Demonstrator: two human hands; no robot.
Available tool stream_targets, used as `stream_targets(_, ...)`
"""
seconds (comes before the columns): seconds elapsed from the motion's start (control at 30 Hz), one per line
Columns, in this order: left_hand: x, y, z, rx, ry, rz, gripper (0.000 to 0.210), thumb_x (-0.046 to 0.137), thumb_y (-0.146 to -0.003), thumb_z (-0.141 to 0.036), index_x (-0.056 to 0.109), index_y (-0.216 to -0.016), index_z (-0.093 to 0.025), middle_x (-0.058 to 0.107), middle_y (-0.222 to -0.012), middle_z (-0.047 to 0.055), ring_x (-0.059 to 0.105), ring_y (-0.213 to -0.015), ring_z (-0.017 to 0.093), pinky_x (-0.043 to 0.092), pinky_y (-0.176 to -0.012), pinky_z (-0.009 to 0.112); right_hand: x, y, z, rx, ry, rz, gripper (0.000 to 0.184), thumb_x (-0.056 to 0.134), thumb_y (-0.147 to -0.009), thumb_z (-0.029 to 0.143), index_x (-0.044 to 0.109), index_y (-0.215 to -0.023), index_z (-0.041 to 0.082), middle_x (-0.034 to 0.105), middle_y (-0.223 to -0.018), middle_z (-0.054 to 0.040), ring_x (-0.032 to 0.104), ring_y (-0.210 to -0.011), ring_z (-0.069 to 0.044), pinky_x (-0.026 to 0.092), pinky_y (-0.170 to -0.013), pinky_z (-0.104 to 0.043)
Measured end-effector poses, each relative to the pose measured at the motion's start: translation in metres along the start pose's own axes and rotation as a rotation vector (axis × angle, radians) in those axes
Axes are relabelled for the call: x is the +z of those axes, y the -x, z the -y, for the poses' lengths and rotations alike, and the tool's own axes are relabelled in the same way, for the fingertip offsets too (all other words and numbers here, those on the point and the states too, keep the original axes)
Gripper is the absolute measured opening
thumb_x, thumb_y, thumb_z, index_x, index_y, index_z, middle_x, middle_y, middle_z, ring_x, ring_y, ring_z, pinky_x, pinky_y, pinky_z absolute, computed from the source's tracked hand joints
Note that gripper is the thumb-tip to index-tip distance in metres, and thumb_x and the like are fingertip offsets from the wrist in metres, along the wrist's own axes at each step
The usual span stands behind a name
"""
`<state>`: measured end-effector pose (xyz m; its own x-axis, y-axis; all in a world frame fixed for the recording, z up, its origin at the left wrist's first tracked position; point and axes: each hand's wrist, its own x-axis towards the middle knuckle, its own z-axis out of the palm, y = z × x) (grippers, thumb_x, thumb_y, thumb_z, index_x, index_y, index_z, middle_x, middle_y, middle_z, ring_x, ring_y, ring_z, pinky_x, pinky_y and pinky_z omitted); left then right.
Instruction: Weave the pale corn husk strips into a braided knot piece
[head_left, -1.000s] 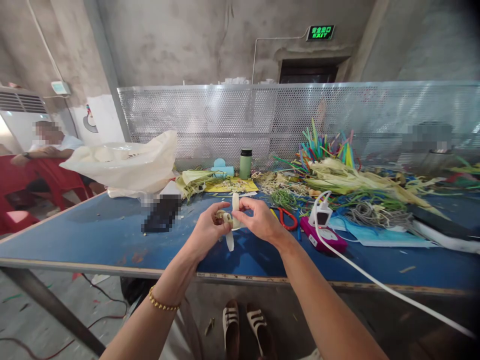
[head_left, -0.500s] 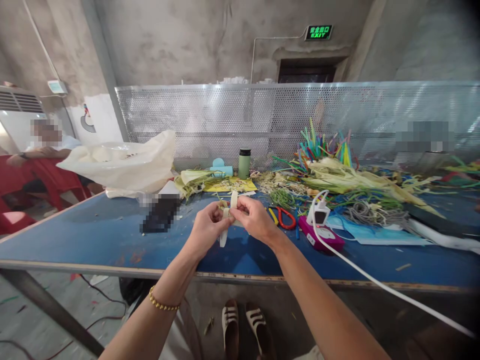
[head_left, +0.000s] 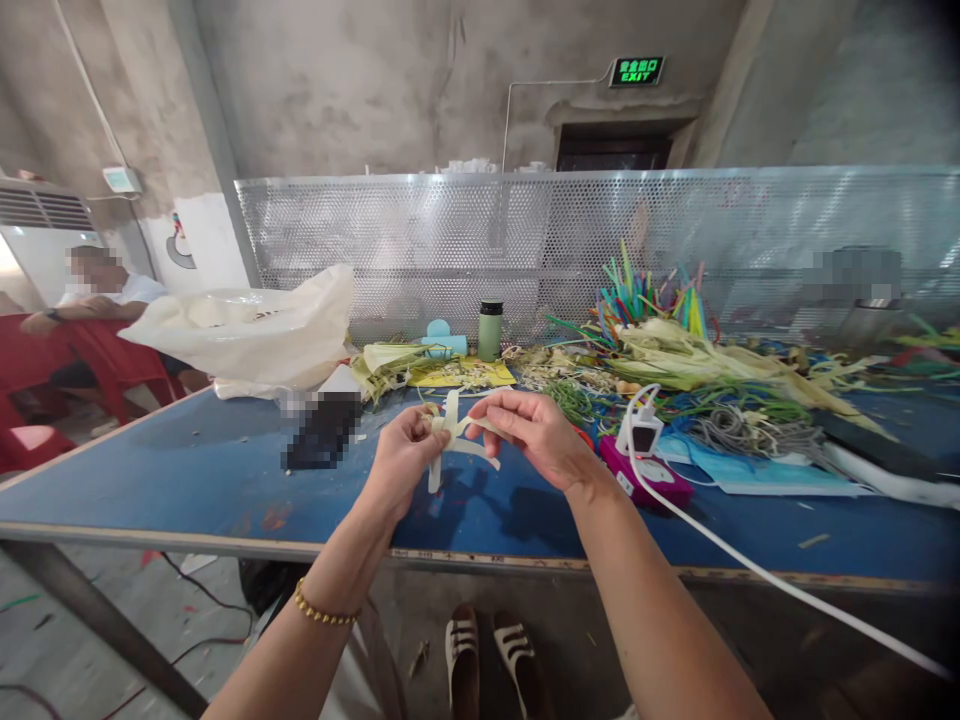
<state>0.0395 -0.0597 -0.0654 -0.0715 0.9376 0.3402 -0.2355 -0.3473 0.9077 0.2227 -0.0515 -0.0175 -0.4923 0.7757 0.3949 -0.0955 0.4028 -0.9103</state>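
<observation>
Above the blue table, my left hand (head_left: 409, 447) pinches several pale, flat strips (head_left: 452, 408) where they cross. One strip stands up, one hangs down, and another curves out to the right. My right hand (head_left: 529, 432) is closed on the free end of a pale strip (head_left: 472, 424) that runs over from the crossing. Its fingertips are apart from my left hand. The strips look like plant leaf or husk, though I cannot tell which. A gold bead bracelet (head_left: 324, 604) circles my left wrist.
A dark, blurred-out object (head_left: 322, 430) lies left of my hands. Behind stand a green bottle (head_left: 490, 331) and a white plastic bag (head_left: 247, 325). Husks (head_left: 675, 350) and cords pile up right. A purple power socket (head_left: 649, 475) trails a white cable. A person sits far left.
My right hand has drawn away to the right, pulling a strip end with it. My left hand has shifted slightly left, still on the crossing. More of the strips now shows between the hands.
</observation>
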Motion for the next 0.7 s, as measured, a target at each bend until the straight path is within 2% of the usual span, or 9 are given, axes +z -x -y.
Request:
stream_targets(0.13, 0.000, 0.002, -0.003, -0.034, 0.042, 0.014, 0.042, 0.081, -0.064, -0.029, 0.062, -0.097, -0.013, 0.053, -0.062, -0.005, 0.044, -0.051, 0.006, 0.030, -0.048, 0.019, 0.002, 0.004, 0.004, -0.033, -0.057, 0.140, 0.028, 0.063, -0.086, 0.031, 0.066, -0.110, 0.017, 0.071, -0.106, -0.0099, 0.068, -0.076, -0.017, 0.054, -0.075, -0.034)
stream_targets(0.2, 0.000, 0.002, -0.005, -0.050, 0.054, 0.027, 0.041, 0.082, -0.063, -0.029, 0.062, -0.095, -0.013, 0.053, -0.062, -0.005, 0.045, -0.052, 0.006, 0.031, -0.048, 0.019, 0.003, 0.003, 0.004, -0.032, -0.047, 0.157, 0.033, 0.067, -0.083, 0.031, 0.065, -0.113, 0.017, 0.071, -0.108, -0.0111, 0.070, -0.081, -0.019, 0.055, -0.074, -0.034)
stream_targets(0.27, 0.000, 0.002, -0.005, -0.068, 0.077, 0.039, 0.041, 0.082, -0.062, -0.029, 0.062, -0.095, -0.013, 0.052, -0.061, -0.005, 0.045, -0.052, 0.006, 0.032, -0.049, 0.018, 0.005, 0.001, 0.002, -0.045, -0.033, 0.115, 0.033, 0.069, -0.082, 0.032, 0.065, -0.111, 0.017, 0.072, -0.105, -0.0106, 0.070, -0.078, -0.019, 0.054, -0.069, -0.032)
stream_targets(0.33, 0.001, 0.001, -0.005, -0.078, 0.089, 0.045, 0.042, 0.082, -0.062, -0.029, 0.061, -0.095, -0.013, 0.050, -0.060, -0.006, 0.044, -0.051, 0.005, 0.033, -0.049, 0.018, 0.007, -0.001, 0.001, -0.086, 0.010, 0.030, 0.024, 0.068, -0.083, 0.034, 0.068, -0.101, 0.018, 0.072, -0.097, -0.0081, 0.069, -0.072, -0.016, 0.053, -0.067, -0.030)
stream_targets(0.4, 0.001, 0.000, -0.003, -0.071, 0.077, 0.037, 0.044, 0.083, -0.061, -0.029, 0.061, -0.096, -0.014, 0.048, -0.059, -0.007, 0.043, -0.050, 0.005, 0.032, -0.049, 0.018, 0.010, -0.002, 0.001, -0.148, 0.102, -0.067, 0.019, 0.067, -0.085, 0.036, 0.071, -0.084, 0.017, 0.070, -0.081, -0.0043, 0.065, -0.067, -0.014, 0.051, -0.067, -0.029)
stream_targets(0.5, 0.000, 0.000, 0.000, -0.047, 0.021, 0.005, 0.048, 0.082, -0.061, -0.030, 0.059, -0.100, -0.014, 0.045, -0.057, -0.009, 0.041, -0.049, 0.005, 0.031, -0.047, 0.018, 0.013, -0.003, 0.000, -0.234, 0.228, -0.163, 0.030, 0.068, -0.083, 0.038, 0.066, -0.062, 0.017, 0.056, -0.059, -0.0001, 0.057, -0.063, -0.012, 0.047, -0.061, -0.025)
stream_targets(0.57, 0.000, -0.001, 0.000, -0.047, -0.032, -0.010, 0.051, 0.081, -0.061, -0.031, 0.058, -0.103, -0.014, 0.043, -0.054, -0.010, 0.039, -0.047, 0.006, 0.030, -0.045, 0.019, 0.014, -0.004, -0.001, -0.207, 0.216, -0.151, 0.029, 0.067, -0.084, 0.040, 0.067, -0.066, 0.017, 0.052, -0.055, 0.0017, 0.050, -0.054, -0.010, 0.041, -0.051, -0.024)
stream_targets(0.63, 0.000, -0.001, 0.000, -0.049, -0.083, -0.023, 0.055, 0.080, -0.062, -0.032, 0.057, -0.107, -0.013, 0.045, -0.054, -0.010, 0.039, -0.046, 0.007, 0.029, -0.043, 0.019, 0.015, -0.005, -0.006, -0.119, 0.177, -0.118, 0.027, 0.065, -0.084, 0.042, 0.068, -0.081, 0.016, 0.057, -0.058, 0.0019, 0.044, -0.044, -0.008, 0.036, -0.043, -0.024)
stream_targets(0.7, 0.000, -0.002, 0.000, -0.040, -0.117, -0.047, 0.057, 0.080, -0.061, -0.033, 0.057, -0.109, -0.011, 0.048, -0.055, -0.009, 0.040, -0.046, 0.007, 0.030, -0.044, 0.019, 0.015, -0.007, -0.011, -0.085, 0.188, -0.134, 0.026, 0.068, -0.082, 0.041, 0.066, -0.091, 0.016, 0.064, -0.066, 0.0001, 0.046, -0.043, -0.008, 0.037, -0.042, -0.023)
